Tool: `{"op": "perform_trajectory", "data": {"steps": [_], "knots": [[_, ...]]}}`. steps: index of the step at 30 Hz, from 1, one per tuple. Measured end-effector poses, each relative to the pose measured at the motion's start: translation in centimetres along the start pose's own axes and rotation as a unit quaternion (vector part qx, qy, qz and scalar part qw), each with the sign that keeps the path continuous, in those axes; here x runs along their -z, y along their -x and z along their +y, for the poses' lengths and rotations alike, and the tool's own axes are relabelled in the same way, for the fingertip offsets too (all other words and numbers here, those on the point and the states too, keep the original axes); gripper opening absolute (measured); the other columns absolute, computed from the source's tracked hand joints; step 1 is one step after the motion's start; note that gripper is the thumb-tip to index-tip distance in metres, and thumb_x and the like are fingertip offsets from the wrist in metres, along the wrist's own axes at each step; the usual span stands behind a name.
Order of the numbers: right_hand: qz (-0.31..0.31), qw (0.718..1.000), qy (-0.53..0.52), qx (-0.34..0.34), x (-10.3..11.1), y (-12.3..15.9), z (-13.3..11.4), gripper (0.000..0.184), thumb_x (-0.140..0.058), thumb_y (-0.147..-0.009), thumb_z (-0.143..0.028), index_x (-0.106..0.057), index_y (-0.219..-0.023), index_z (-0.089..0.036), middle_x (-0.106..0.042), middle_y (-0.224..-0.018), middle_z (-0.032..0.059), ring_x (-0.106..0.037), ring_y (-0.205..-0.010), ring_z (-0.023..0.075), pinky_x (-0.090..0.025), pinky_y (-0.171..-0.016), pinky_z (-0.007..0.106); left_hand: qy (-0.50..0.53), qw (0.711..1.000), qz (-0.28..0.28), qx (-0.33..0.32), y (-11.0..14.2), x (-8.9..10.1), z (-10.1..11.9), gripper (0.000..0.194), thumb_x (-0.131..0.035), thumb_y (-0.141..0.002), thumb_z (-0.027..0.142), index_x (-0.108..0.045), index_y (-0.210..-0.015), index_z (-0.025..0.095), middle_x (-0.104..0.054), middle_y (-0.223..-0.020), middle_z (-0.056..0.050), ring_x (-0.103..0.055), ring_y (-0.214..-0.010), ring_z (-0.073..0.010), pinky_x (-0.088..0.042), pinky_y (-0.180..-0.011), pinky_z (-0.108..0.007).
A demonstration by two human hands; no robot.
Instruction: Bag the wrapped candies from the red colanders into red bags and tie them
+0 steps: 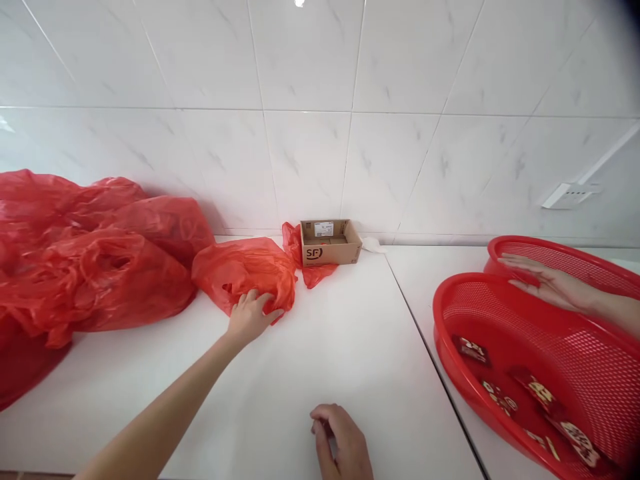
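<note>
My left hand [251, 319] reaches forward onto a red plastic bag [240, 257] lying crumpled on the white table. Its fingers curl into the loose folds at the bag's front, with the thumb on the right side. Near the table's front edge, my right hand [343, 440] hovers or rests with fingers curled in toward the thumb. I see nothing held in it. Just behind the bag, to its right, stands a small open cardboard box [327, 255] with a label inside, and more red plastic film [317, 275] sticks out around it.
Several full red plastic bags [125, 280] are heaped on the left. On the right, a red mesh basket [443, 313] holds several small wrapped packets [540, 393]. Behind it is another red basket [495, 247], with another person's hand [550, 280] over it. A tiled wall borders the back.
</note>
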State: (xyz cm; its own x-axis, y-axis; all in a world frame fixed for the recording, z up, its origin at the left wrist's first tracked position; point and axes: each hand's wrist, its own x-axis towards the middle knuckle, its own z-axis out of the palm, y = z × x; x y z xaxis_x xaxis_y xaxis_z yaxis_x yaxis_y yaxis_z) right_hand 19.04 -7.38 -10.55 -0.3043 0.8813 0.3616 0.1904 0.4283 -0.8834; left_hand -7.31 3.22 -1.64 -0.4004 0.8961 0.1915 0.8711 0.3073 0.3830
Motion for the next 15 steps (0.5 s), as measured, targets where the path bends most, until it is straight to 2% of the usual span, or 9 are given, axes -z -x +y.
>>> {"op": "perform_trajectory", "data": {"steps": [2, 4, 6, 9, 11, 13, 15], "knots": [[0.001, 1.0, -0.019, -0.014, 0.0, 0.0, -0.1, 0.023, -0.041, -0.096, -0.033, -0.061, -0.09, -0.024, -0.061, -0.071, 0.0032, -0.057, -0.061, 0.0162, -0.047, -0.058, 0.026, 0.025, 0.999, 0.036, -0.013, 1.5, -0.6, 0.5, 0.027, -0.059, -0.079, 0.039, -0.07, -0.098, 0.024, -0.061, -0.115, -0.01, -0.056, -0.108, -0.0314, -0.044, -0.092, -0.044], [0.006, 0.997, -0.056, -0.051, 0.4, -0.3, -0.4, 0.024, -0.044, -0.096, -0.039, -0.061, -0.091, -0.022, -0.062, -0.072, 0.0036, -0.057, -0.064, 0.0164, -0.048, -0.06, 0.026, 0.053, 0.995, 0.079, -0.019, 3.7, -0.7, 1.4, 0.026, -0.05, -0.086, 0.033, -0.069, -0.102, 0.023, -0.058, -0.121, -0.01, -0.054, -0.114, -0.0293, -0.044, -0.096, -0.044], [0.012, 0.987, -0.117, -0.111, 1.1, -1.2, -0.9, 0.027, -0.047, -0.094, -0.044, -0.061, -0.097, -0.021, -0.064, -0.077, 0.0049, -0.059, -0.068, 0.0168, -0.051, -0.062, 0.026, 0.104, 0.989, 0.098, -0.037, 6.4, -0.8, 2.6, 0.027, -0.047, -0.087, 0.028, -0.068, -0.104, 0.023, -0.057, -0.12, -0.01, -0.055, -0.115, -0.0253, -0.047, -0.094, -0.038], [0.008, 0.958, -0.217, -0.187, 2.5, -3.2, -2.1, 0.037, -0.046, -0.094, -0.051, -0.055, -0.114, -0.02, -0.065, -0.101, 0.01, -0.063, -0.075, 0.0177, -0.054, -0.064, 0.028, 0.226, 0.968, 0.039, -0.103, 10.9, -1.6, 4.6, 0.023, -0.05, -0.083, 0.02, -0.069, -0.096, 0.024, -0.062, -0.108, -0.008, -0.063, -0.1, -0.0205, -0.054, -0.079, -0.03], [-0.014, 0.945, -0.261, -0.196, 3.4, -4.5, -2.9, 0.039, -0.047, -0.094, -0.052, -0.054, -0.117, -0.021, -0.063, -0.109, 0.0104, -0.064, -0.08, 0.0178, -0.054, -0.067, 0.029, 0.271, 0.954, -0.007, -0.131, 13.4, -2.4, 5.7, 0.02, -0.052, -0.08, 0.017, -0.069, -0.087, 0.024, -0.064, -0.097, -0.007, -0.065, -0.085, -0.0189, -0.054, -0.067, -0.028], [-0.051, 0.942, -0.271, -0.189, 4.0, -5.3, -3.4, 0.033, -0.054, -0.091, -0.048, -0.057, -0.109, -0.021, -0.064, -0.1, 0.007, -0.062, -0.081, 0.0171, -0.054, -0.069, 0.028, 0.267, 0.955, -0.022, -0.126, 14.8, -3.0, 6.2, 0.017, -0.053, -0.078, 0.015, -0.067, -0.075, 0.024, -0.065, -0.083, -0.005, -0.062, -0.07, -0.0176, -0.052, -0.057, -0.027], [-0.069, 0.944, -0.259, -0.19, 4.7, -5.7, -3.6, 0.025, -0.061, -0.087, -0.043, -0.06, -0.097, -0.02, -0.064, -0.087, 0.0034, -0.061, -0.076, 0.016, -0.052, -0.068, 0.027, 0.263, 0.958, -0.025, -0.113, 15.2, -3.0, 6.1, 0.017, -0.053, -0.073, 0.013, -0.066, -0.072, 0.024, -0.065, -0.078, -0.004, -0.061, -0.066, -0.0179, -0.05, -0.053, -0.027]]}}
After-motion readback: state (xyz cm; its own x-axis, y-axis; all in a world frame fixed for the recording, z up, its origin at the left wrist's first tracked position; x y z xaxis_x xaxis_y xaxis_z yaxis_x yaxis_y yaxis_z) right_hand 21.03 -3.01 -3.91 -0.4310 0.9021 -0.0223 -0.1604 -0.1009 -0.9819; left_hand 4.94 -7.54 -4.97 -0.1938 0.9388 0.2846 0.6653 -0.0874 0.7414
